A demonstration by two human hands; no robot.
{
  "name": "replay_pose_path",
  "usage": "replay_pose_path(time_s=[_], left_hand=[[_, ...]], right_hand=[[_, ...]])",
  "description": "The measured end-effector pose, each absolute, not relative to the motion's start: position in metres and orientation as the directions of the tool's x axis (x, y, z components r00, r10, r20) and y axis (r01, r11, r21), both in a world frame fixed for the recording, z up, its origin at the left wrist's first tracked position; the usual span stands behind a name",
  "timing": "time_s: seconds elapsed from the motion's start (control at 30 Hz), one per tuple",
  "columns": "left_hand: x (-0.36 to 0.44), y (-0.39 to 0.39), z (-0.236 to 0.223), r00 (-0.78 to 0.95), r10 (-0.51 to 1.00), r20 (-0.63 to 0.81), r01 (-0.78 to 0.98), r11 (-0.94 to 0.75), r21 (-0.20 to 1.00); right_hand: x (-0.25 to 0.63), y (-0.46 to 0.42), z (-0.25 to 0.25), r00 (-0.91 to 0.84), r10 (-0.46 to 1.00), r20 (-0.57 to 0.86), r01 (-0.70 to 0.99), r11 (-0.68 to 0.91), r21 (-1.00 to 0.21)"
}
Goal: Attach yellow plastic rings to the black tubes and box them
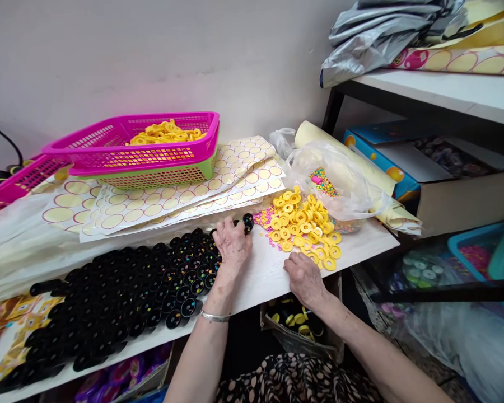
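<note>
My left hand (232, 242) is at the right end of a dense block of small black cups (151, 285), with its fingers curled at small black cups (248, 223) at the back. Some cups in the block hold coloured beads. Near the front edge of the white board, my right hand (306, 277) is closed, fingertips drawn together beside a heap of yellow rings (302, 221). Whatever it pinches, if anything, is hidden. Pink beads (265, 218) are scattered between the rings and my left hand.
Behind are a pink basket (151, 154) with yellow pieces, sticker sheets (172, 201) and a clear bag (340, 184) with coloured beads. Under the board sits a box (298, 336) of black-and-yellow pieces. A shelf (437, 89) and blue box (373, 157) stand to the right.
</note>
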State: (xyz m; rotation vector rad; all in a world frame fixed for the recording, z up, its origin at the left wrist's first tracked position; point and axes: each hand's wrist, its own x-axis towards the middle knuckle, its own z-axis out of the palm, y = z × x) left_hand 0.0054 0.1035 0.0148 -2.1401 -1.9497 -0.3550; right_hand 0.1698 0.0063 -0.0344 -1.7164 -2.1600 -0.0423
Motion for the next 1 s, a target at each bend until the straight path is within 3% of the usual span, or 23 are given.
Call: replay_pose_path(time_s=[0.33, 0.53, 0.6, 0.67, 0.73, 0.8, 0.9, 1.0], left_hand=[[0.005, 0.110, 0.008, 0.156, 0.921, 0.358, 0.981, -0.187, 0.054], [0.003, 0.107, 0.005, 0.074, 0.852, 0.518, 0.919, -0.260, 0.297], [0.002, 0.094, 0.004, 0.073, 0.831, 0.551, 0.837, -0.352, 0.419], [0.002, 0.073, -0.001, 0.088, 0.857, 0.507, 0.712, -0.410, 0.570], [0.004, 0.050, -0.010, 0.122, 0.927, 0.354, 0.587, -0.355, 0.728], [0.007, 0.031, -0.022, 0.124, 0.972, 0.198, 0.506, -0.234, 0.830], [0.011, 0.018, -0.036, 0.069, 0.993, 0.098, 0.448, -0.119, 0.886], [0.012, 0.020, -0.040, 0.059, 0.990, 0.129, 0.416, -0.142, 0.898]], right_hand=[[0.163, 0.006, -0.031, -0.192, 0.916, 0.352, 0.956, 0.256, -0.145], [0.163, 0.007, -0.035, -0.202, 0.905, 0.375, 0.955, 0.266, -0.128], [0.165, 0.008, -0.031, -0.190, 0.903, 0.384, 0.930, 0.292, -0.225], [0.169, 0.009, -0.024, -0.146, 0.903, 0.404, 0.847, 0.325, -0.421], [0.171, 0.010, -0.015, -0.079, 0.909, 0.409, 0.697, 0.343, -0.630], [0.171, 0.012, -0.009, -0.042, 0.920, 0.391, 0.562, 0.345, -0.752], [0.165, 0.014, -0.007, -0.078, 0.929, 0.361, 0.513, 0.348, -0.784], [0.157, 0.015, -0.010, -0.144, 0.921, 0.362, 0.560, 0.377, -0.738]])
